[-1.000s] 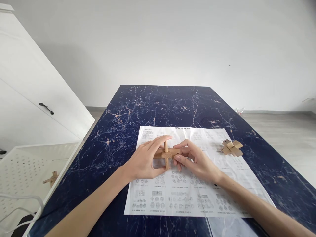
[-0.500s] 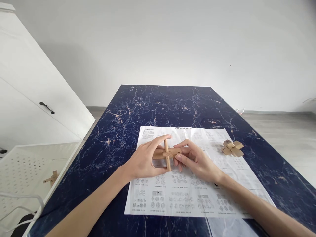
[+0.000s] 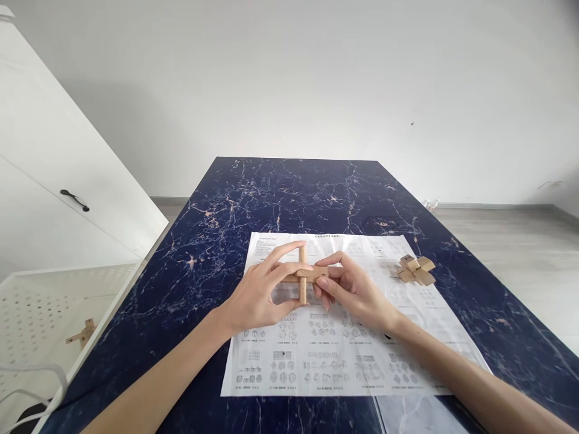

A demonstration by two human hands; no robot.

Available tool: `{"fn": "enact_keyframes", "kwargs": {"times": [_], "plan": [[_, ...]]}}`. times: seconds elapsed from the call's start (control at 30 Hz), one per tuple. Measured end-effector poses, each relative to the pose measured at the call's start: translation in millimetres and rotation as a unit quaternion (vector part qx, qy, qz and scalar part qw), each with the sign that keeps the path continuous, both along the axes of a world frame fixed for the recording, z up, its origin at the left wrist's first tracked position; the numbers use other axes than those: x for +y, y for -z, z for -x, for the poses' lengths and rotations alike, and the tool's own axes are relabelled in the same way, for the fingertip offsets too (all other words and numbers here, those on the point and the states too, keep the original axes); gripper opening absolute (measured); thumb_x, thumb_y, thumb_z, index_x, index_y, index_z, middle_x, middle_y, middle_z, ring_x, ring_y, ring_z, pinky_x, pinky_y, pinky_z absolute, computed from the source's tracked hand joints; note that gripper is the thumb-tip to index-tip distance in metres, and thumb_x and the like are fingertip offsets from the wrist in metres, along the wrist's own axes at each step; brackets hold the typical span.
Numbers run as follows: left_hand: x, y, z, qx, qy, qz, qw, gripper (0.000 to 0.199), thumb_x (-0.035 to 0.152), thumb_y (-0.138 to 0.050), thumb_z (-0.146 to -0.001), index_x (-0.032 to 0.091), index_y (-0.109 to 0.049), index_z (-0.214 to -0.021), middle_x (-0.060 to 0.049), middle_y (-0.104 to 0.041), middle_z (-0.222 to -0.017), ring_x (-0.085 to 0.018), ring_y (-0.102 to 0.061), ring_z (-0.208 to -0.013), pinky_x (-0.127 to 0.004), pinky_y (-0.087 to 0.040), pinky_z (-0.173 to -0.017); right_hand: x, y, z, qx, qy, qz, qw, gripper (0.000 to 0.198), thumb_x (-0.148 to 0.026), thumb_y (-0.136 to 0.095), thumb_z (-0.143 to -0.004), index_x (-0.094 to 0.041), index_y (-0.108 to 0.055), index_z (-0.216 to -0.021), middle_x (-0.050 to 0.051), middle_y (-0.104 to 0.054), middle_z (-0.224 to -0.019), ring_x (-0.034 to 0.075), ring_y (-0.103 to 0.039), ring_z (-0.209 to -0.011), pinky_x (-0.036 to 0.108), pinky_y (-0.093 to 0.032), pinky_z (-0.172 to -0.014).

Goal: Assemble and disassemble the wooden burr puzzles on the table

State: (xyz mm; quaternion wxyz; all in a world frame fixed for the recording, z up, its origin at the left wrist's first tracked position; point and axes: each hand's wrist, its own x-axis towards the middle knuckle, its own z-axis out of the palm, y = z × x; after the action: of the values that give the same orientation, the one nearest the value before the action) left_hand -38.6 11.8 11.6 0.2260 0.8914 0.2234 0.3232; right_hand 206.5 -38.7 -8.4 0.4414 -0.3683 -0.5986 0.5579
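A wooden cross puzzle (image 3: 304,276) is held just above the instruction sheet (image 3: 335,349), its long bar lying crosswise and pinched at opposite ends by the left hand (image 3: 260,295) and right hand (image 3: 350,289), both equally near.

Instruction sheet (image 3: 335,355) print too small

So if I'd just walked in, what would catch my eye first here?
Probably the two hands at the centre, left hand and right hand, together holding a wooden cross puzzle above a printed diagram sheet. Then the dark blue marble table, with a second wooden puzzle lying on the sheet's right edge.
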Motion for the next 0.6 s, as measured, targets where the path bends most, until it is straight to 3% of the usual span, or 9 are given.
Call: {"fn": "enact_keyframes", "kwargs": {"times": [0.13, 0.27, 0.47, 0.6], "plan": [[-0.5, -1.0, -0.1, 0.005, -0.006, -0.002, 1.0, 0.05, 0.036, -0.082, -0.095, 0.032, -0.057, -0.138, -0.013, -0.047, -0.166, -0.032, -0.073, -0.126, -0.051, -0.065, -0.101, -0.8, 0.3, 1.1, -0.003, 0.008, -0.016, 1.0, 0.023, -0.043, -0.061, -0.111, -0.026, -0.05, -0.121, 0.0, -0.072, -0.086, 0.014, -0.064, -0.064, 0.032, -0.051, -0.063], [0.5, -0.2, 0.2, 0.005, -0.004, 0.01, 1.0, 0.051, 0.037, -0.082, -0.095, 0.033, -0.057, -0.14, -0.011, -0.047, -0.168, -0.034, -0.067, -0.136, -0.052, -0.062, -0.108, -1.4, -1.0, 2.1, 0.005, 0.011, -0.02, 1.0, 0.02, -0.041, -0.062, -0.111, -0.026, -0.052, -0.12, 0.001, -0.074, -0.089, 0.014, -0.065, -0.065, 0.032, -0.052, -0.064], [2.7, -1.7, 2.3, -0.003, -0.03, 0.101, 0.994, 0.1, 0.057, -0.093, -0.081, 0.037, -0.039, -0.162, -0.012, -0.054, -0.164, -0.038, -0.054, -0.15, -0.06, -0.05, -0.122, 2.0, -4.7, 0.4, 0.042, -0.005, 0.016, 0.999, 0.03, -0.049, -0.067, -0.108, -0.025, -0.052, -0.118, 0.001, -0.075, -0.086, 0.015, -0.065, -0.063, 0.033, -0.051, -0.062], [3.6, -2.3, 2.6, -0.028, -0.027, 0.126, 0.991, 0.075, 0.051, -0.081, -0.095, 0.034, -0.047, -0.159, -0.011, -0.058, -0.161, -0.035, -0.058, -0.147, -0.059, -0.051, -0.121, 3.0, -6.1, -3.6, 0.049, -0.001, 0.046, 0.998, 0.032, -0.051, -0.067, -0.107, -0.024, -0.055, -0.12, 0.001, -0.074, -0.084, 0.015, -0.064, -0.063, 0.032, -0.048, -0.062]]}}
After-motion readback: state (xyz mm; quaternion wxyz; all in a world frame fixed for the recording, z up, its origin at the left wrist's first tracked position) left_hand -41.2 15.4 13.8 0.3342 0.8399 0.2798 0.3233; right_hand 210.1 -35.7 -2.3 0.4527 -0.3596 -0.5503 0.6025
